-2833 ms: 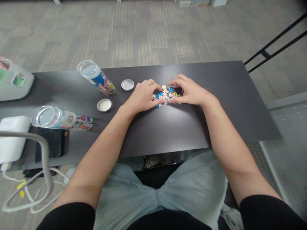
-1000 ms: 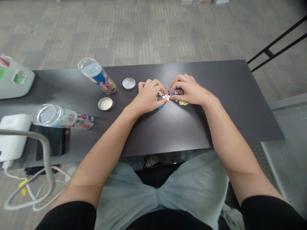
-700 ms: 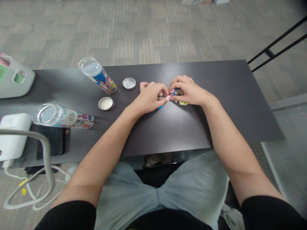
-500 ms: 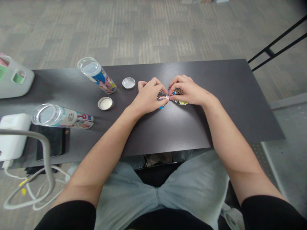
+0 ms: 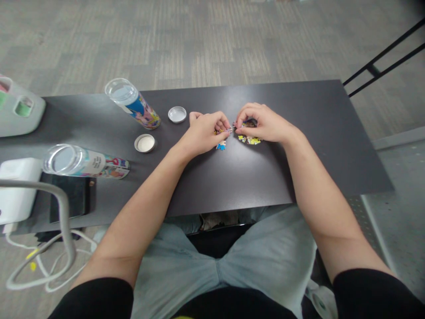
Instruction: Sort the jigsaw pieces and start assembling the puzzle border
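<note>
Left hand (image 5: pixel 206 132) at nine o'clock and right hand (image 5: pixel 269 123) at three have parted — both narrow, grips unclear — dividing the puzzle pieces (image 5: pixel 254 141).

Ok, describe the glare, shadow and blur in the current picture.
Head view: pale sheen on the middle of the dark table; head view: soft shadow along the right forearm's inner side; head view: puzzle pieces too soft for fine printed detail; head view: top right corner darkened.

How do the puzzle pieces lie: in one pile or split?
Split: one cluster at the left hand, another cluster at the right hand, tabletop between.
</note>
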Tool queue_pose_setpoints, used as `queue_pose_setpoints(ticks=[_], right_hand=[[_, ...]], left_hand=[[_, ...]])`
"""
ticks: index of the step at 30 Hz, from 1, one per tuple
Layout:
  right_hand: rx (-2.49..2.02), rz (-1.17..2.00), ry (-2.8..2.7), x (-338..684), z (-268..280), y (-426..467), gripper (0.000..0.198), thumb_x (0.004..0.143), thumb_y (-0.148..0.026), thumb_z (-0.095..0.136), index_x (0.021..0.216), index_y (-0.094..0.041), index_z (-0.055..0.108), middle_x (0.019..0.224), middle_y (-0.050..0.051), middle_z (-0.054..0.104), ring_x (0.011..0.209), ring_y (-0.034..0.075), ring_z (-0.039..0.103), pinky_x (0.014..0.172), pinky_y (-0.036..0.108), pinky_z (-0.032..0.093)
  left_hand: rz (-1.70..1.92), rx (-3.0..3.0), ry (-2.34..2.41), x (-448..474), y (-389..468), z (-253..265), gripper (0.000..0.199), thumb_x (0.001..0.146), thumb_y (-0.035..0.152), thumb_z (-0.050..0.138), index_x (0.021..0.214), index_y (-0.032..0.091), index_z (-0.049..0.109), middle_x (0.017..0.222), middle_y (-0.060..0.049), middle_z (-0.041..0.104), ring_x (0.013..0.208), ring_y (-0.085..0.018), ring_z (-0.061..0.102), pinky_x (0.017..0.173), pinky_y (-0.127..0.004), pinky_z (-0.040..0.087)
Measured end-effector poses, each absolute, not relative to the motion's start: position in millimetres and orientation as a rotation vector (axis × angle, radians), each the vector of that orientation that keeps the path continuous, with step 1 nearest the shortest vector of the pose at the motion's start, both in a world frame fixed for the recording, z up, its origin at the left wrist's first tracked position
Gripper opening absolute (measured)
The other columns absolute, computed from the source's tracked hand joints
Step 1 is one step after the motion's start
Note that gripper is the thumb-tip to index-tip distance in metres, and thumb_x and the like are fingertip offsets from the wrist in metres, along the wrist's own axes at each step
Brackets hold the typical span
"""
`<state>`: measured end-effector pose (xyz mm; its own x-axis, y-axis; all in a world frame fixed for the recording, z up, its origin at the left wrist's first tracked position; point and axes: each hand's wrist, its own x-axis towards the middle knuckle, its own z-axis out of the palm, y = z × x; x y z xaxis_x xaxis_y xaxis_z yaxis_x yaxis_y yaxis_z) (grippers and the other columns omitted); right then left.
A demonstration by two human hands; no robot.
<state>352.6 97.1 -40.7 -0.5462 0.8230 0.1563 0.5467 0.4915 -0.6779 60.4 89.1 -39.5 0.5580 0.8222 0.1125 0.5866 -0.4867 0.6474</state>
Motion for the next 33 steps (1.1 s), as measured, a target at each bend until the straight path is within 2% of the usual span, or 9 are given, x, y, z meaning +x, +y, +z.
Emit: queue_pose_setpoints(ticks=[5, 8, 10, 12, 15, 19, 24, 28, 33], right_hand=[[-1.212, 0.732, -2.161, 372, -36, 98, 0.05, 0.103, -0.08, 0.096, 0.105, -0.032, 0.082, 0.121, 0.014, 0.086, 0.104, 0.036, 0.072, 0.11, 0.066, 0.064], [-1.294, 0.715, -2.143, 392, -39, 97, 0.07, 0.088, -0.089, 0.108, 0.115, -0.029, 0.086, 0.122, 0.013, 0.085, 0.097, 0.031, 0.066, 0.1, 0.059, 0.065], [-1.325, 0.742, -2.169, 402, -42, 97, 0.084, 0.073, -0.092, 0.116, 0.121, -0.029, 0.089, 0.12, 0.011, 0.084, 0.095, 0.03, 0.066, 0.092, 0.055, 0.064], [-1.322, 0.788, -2.209, 406, -45, 96, 0.089, 0.064, -0.09, 0.12, 0.123, -0.03, 0.091, 0.117, 0.01, 0.083, 0.091, 0.031, 0.068, 0.085, 0.054, 0.064], [-1.301, 0.868, -2.244, 395, -45, 94, 0.075, 0.073, -0.082, 0.118, 0.122, -0.032, 0.091, 0.117, 0.01, 0.083, 0.085, 0.031, 0.069, 0.083, 0.056, 0.066], [-1.253, 0.888, -2.267, 367, -39, 92, 0.055, 0.094, -0.08, 0.104, 0.116, -0.031, 0.09, 0.119, 0.011, 0.084, 0.084, 0.031, 0.071, 0.086, 0.057, 0.068], [-1.232, 0.848, -2.25, 358, -36, 91, 0.047, 0.104, -0.078, 0.095, 0.116, -0.033, 0.092, 0.119, 0.01, 0.088, 0.091, 0.032, 0.075, 0.092, 0.057, 0.069], [-1.269, 0.78, -2.176, 367, -42, 93, 0.044, 0.107, -0.077, 0.09, 0.113, -0.033, 0.091, 0.121, 0.01, 0.089, 0.095, 0.034, 0.077, 0.096, 0.058, 0.07], [-1.261, 0.63, -2.05, 372, -61, 94, 0.05, 0.108, -0.083, 0.088, 0.116, -0.034, 0.088, 0.124, 0.012, 0.085, 0.103, 0.034, 0.074, 0.104, 0.06, 0.068]], left_hand=[[0.683, 2.193, 0.997, 47, 99, -32, 0.016, 0.115, 0.037, 0.077, 0.118, 0.026, 0.087, 0.111, -0.006, 0.092, 0.105, -0.028, 0.086, 0.107, -0.047, 0.064], [0.674, 2.319, 1.053, 38, 104, -35, 0.021, 0.113, 0.042, 0.082, 0.126, 0.026, 0.089, 0.132, -0.012, 0.09, 0.125, -0.033, 0.083, 0.121, -0.054, 0.063], [0.591, 2.413, 1.117, 31, 105, -40, 0.052, 0.105, 0.06, 0.099, 0.145, 0.028, 0.088, 0.157, -0.017, 0.082, 0.149, -0.043, 0.074, 0.136, -0.064, 0.055], [0.47, 2.456, 1.175, 24, 104, -48, 0.104, 0.084, 0.081, 0.114, 0.168, 0.029, 0.081, 0.18, -0.024, 0.067, 0.169, -0.055, 0.06, 0.144, -0.074, 0.045], [0.35, 2.46, 1.223, 19, 101, -55, 0.143, 0.067, 0.094, 0.118, 0.183, 0.027, 0.07, 0.19, -0.029, 0.056, 0.177, -0.064, 0.048, 0.147, -0.08, 0.038], [0.348, 2.503, 1.11, 26, 102, -55, 0.096, 0.094, 0.077, 0.108, 0.171, 0.026, 0.08, 0.178, -0.025, 0.069, 0.165, -0.055, 0.062, 0.14, -0.074, 0.047], [0.474, 2.44, 0.856, 36, 102, -49, 0.034, 0.117, 0.042, 0.082, 0.147, 0.029, 0.091, 0.152, -0.015, 0.085, 0.144, -0.037, 0.077, 0.132, -0.058, 0.058], [0.617, 2.363, 0.826, 33, 100, -45, 0.03, 0.116, 0.035, 0.079, 0.143, 0.03, 0.09, 0.155, -0.014, 0.083, 0.145, -0.034, 0.078, 0.132, -0.056, 0.061], [0.649, 2.357, 0.954, 17, 106, -40, 0.046, 0.104, 0.062, 0.101, 0.133, 0.03, 0.084, 0.137, -0.013, 0.082, 0.124, -0.035, 0.079, 0.116, -0.055, 0.065]])
